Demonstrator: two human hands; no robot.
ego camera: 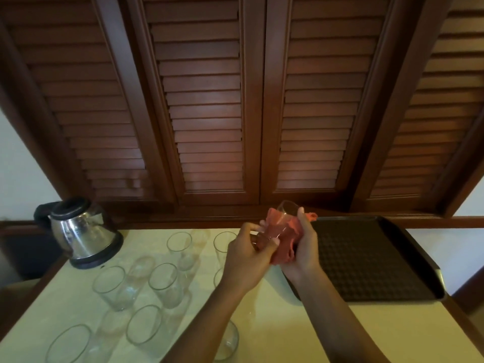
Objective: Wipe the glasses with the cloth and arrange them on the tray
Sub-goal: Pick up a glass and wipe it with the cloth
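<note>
Closest to me, along the near edge of the pale countertop, stand the glasses waiting their turn: one at the front left, one beside it, and another half hidden under the person's left forearm. Behind those come two more, then a back pair. All are upright, mouths up, grouped on the left, which I take to be the unwiped side, kept apart from where the clean ones will go. Above the middle of the counter both hands meet around the glass being wiped. The left hand has its fingers curled on the lower part of the glass, pinching it steady. The right hand is wrapped round the pinkish-red cloth, fingers closed so the fabric is pressed against the glass wall. The glass is tilted, its rim pointing up and away from the person, probably so the cloth can work round the side while the other hand turns it. Just right of the hands lies the dark tray, with a studded mat and nothing on it yet that I can see, set close so a finished glass needs only a short move across. So this looks like the very start. At the far left sits a steel kettle on its base, out of the way. Behind everything rise brown louvred doors.
</note>
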